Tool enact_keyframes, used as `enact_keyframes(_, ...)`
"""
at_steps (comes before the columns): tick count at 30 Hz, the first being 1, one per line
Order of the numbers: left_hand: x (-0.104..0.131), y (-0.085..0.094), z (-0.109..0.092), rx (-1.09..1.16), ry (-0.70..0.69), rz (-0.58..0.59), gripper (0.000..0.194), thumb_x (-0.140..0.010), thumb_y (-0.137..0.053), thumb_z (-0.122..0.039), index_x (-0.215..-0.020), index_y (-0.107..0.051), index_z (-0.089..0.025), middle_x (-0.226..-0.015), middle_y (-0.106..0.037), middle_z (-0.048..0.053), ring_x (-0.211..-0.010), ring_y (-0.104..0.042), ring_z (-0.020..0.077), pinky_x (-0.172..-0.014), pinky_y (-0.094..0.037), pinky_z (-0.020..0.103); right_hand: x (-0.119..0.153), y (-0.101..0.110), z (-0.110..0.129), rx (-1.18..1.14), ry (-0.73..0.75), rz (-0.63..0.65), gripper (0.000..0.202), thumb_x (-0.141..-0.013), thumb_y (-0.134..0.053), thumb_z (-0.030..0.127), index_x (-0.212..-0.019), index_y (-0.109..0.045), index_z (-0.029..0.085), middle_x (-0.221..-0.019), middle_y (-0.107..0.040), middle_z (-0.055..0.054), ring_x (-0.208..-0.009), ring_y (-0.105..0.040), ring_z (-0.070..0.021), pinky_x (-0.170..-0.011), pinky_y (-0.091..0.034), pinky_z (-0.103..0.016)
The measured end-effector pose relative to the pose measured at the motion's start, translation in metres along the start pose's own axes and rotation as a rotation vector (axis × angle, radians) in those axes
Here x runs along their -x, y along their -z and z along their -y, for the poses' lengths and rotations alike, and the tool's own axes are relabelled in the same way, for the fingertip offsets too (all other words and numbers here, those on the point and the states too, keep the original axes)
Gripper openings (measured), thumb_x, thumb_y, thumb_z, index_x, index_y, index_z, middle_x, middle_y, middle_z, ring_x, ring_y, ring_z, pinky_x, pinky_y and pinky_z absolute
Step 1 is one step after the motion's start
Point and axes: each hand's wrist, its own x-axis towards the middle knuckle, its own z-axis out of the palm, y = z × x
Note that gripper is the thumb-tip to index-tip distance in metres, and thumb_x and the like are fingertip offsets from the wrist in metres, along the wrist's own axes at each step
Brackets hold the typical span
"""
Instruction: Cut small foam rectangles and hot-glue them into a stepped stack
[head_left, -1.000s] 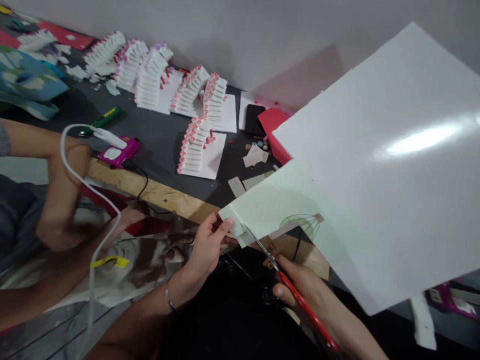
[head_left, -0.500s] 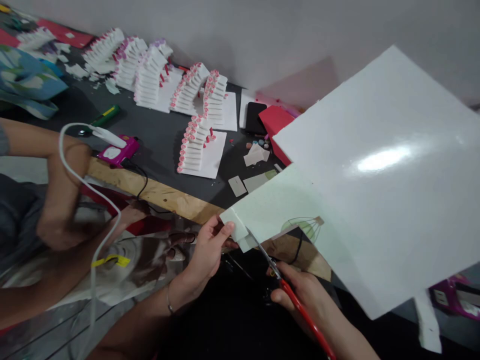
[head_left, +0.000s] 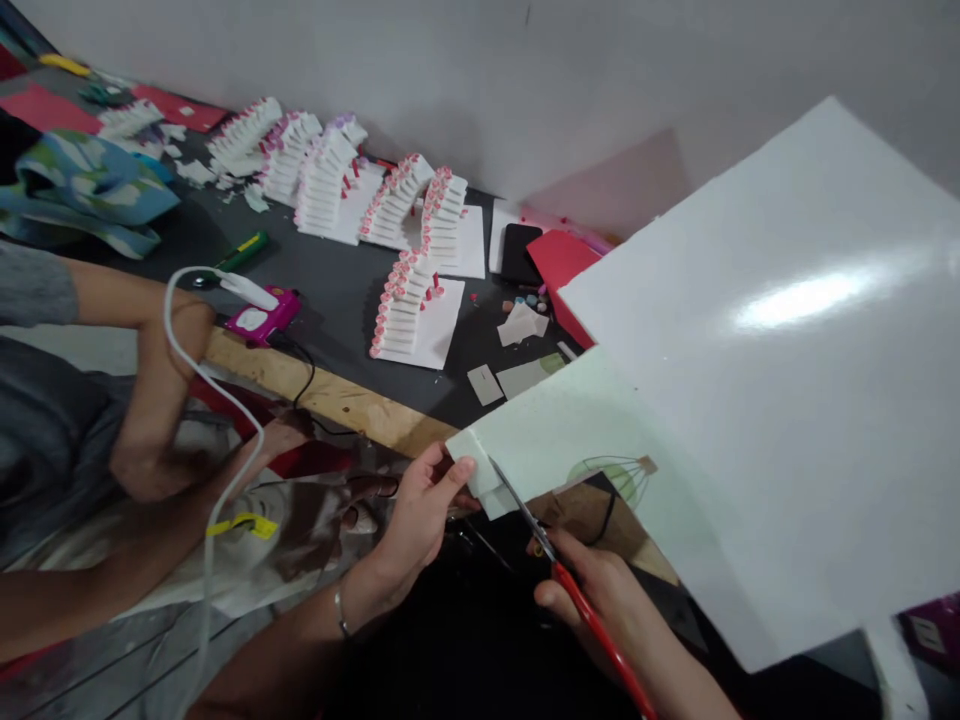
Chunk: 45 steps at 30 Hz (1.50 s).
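Observation:
My left hand (head_left: 421, 510) pinches the lower left end of a large pale green and white sheet (head_left: 780, 400), thumb on top, beside a small folded flap. My right hand (head_left: 600, 590) is closed around red-handled scissors (head_left: 592, 620). Their blades point up and left and lie on the sheet's edge, just right of my left fingers. A balloon drawing shows on the green part of the sheet. The sheet's broad glossy part rises to the right.
On the dark table (head_left: 337, 310) stand rows of white pieces with pink tips (head_left: 397, 310), a black phone (head_left: 519, 252) and paper scraps (head_left: 521, 322). A magenta power socket (head_left: 264, 314) with a white cable sits near another person's arm (head_left: 161, 400).
The camera view has shifted, so the table items appear lower and further right. My left hand still pinches the sheet, and the scissor blades remain at its edge.

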Motion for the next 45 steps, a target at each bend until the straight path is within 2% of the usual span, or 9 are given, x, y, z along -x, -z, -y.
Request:
enact_keyframes(3, 0.000, 0.001, 0.000, -0.006, -0.013, 0.010, 0.041, -0.068, -0.083, -0.045, -0.092, -0.070, -0.014, -0.085, -0.071, 0.005, -0.062, -0.060, 0.0115, -0.049, -0.055, 0.021, -0.004, 0.001, 0.004, 0.005, 0.055, -0.009, 0.087, -0.075, -0.032, 0.091, -0.107, -0.064, 0.016, -0.075, -0.073, -0.010, -0.065, -0.071, -0.0264, -0.060, -0.051, -0.031)
enact_keyframes(7, 0.000, 0.000, 0.002, -0.010, -0.002, 0.054, 0.040, -0.069, -0.083, -0.044, -0.094, -0.070, -0.014, -0.082, -0.071, 0.004, -0.065, -0.062, 0.0130, -0.050, -0.054, 0.020, -0.010, 0.001, 0.006, 0.014, 0.111, -0.020, 0.087, -0.080, -0.029, 0.088, -0.114, -0.061, 0.015, -0.088, -0.075, -0.016, -0.075, -0.073, -0.0281, -0.067, -0.052, -0.032)
enact_keyframes(14, 0.001, -0.005, 0.000, -0.001, -0.002, 0.057, 0.043, -0.068, -0.083, -0.045, -0.094, -0.070, -0.014, -0.082, -0.071, 0.005, -0.063, -0.061, 0.0128, -0.049, -0.053, 0.021, -0.008, -0.007, -0.004, 0.066, 0.026, -0.082, 0.083, -0.079, -0.031, 0.088, -0.106, -0.066, 0.018, -0.068, -0.070, -0.008, -0.059, -0.069, -0.0256, -0.055, -0.048, -0.030)
enact_keyframes(20, -0.004, -0.016, -0.001, -0.011, 0.000, 0.098, 0.044, -0.067, -0.083, -0.046, -0.095, -0.070, -0.015, -0.084, -0.071, 0.004, -0.067, -0.063, 0.0141, -0.050, -0.052, 0.020, -0.012, 0.001, 0.004, 0.033, 0.111, -0.146, 0.088, -0.083, -0.028, 0.085, -0.120, -0.062, 0.013, -0.078, -0.073, -0.013, -0.067, -0.071, -0.0271, -0.062, -0.053, -0.032)
enact_keyframes(26, -0.023, -0.047, -0.001, -0.021, -0.003, 0.220, 0.043, -0.067, -0.083, -0.047, -0.090, -0.069, -0.014, -0.076, -0.067, 0.002, -0.061, -0.059, 0.0117, -0.050, -0.053, 0.021, -0.011, 0.003, -0.025, 0.059, 0.060, -0.356, 0.076, -0.087, -0.031, 0.080, -0.103, -0.070, 0.016, -0.058, -0.066, -0.006, -0.051, -0.066, -0.0226, -0.051, -0.046, -0.027)
enact_keyframes(30, -0.040, -0.077, 0.001, -0.044, 0.019, 0.304, 0.046, -0.063, -0.084, -0.048, -0.090, -0.069, -0.013, -0.075, -0.066, 0.001, -0.062, -0.059, 0.0123, -0.049, -0.053, 0.022, -0.012, 0.022, -0.037, 0.097, 0.061, -0.423, 0.073, -0.089, -0.030, 0.077, -0.104, -0.067, 0.015, -0.063, -0.068, -0.007, -0.056, -0.067, -0.0226, -0.053, -0.046, -0.027)
enact_keyframes(38, -0.067, -0.124, 0.009, -0.126, 0.042, 0.405, 0.045, -0.062, -0.083, -0.049, -0.083, -0.065, -0.014, -0.072, -0.065, 0.001, -0.059, -0.060, 0.0116, -0.049, -0.053, 0.022, -0.010, 0.068, -0.040, 0.034, -0.052, -0.400, 0.054, -0.094, -0.032, 0.065, -0.094, -0.059, 0.018, -0.071, -0.068, -0.009, -0.062, -0.065, -0.0228, -0.056, -0.045, -0.030)
enact_keyframes(42, -0.071, -0.136, 0.013, -0.145, 0.072, 0.438, 0.045, -0.062, -0.084, -0.049, -0.083, -0.065, -0.013, -0.069, -0.064, 0.000, -0.057, -0.059, 0.0111, -0.049, -0.053, 0.022, -0.001, 0.080, -0.043, -0.191, -0.014, -0.277, 0.046, -0.098, -0.029, 0.059, -0.084, -0.052, 0.021, -0.065, -0.059, -0.002, -0.055, -0.055, -0.0157, -0.053, -0.042, -0.027)
enact_keyframes(45, -0.073, -0.140, 0.015, -0.161, 0.074, 0.430, 0.044, -0.062, -0.084, -0.048, -0.082, -0.064, -0.014, -0.069, -0.063, -0.001, -0.056, -0.058, 0.0109, -0.048, -0.053, 0.022, 0.000, 0.083, -0.046, -0.218, -0.035, -0.272, 0.045, -0.098, -0.031, 0.059, -0.083, -0.050, 0.021, -0.064, -0.057, 0.000, -0.053, -0.051, -0.0146, -0.051, -0.040, -0.026)
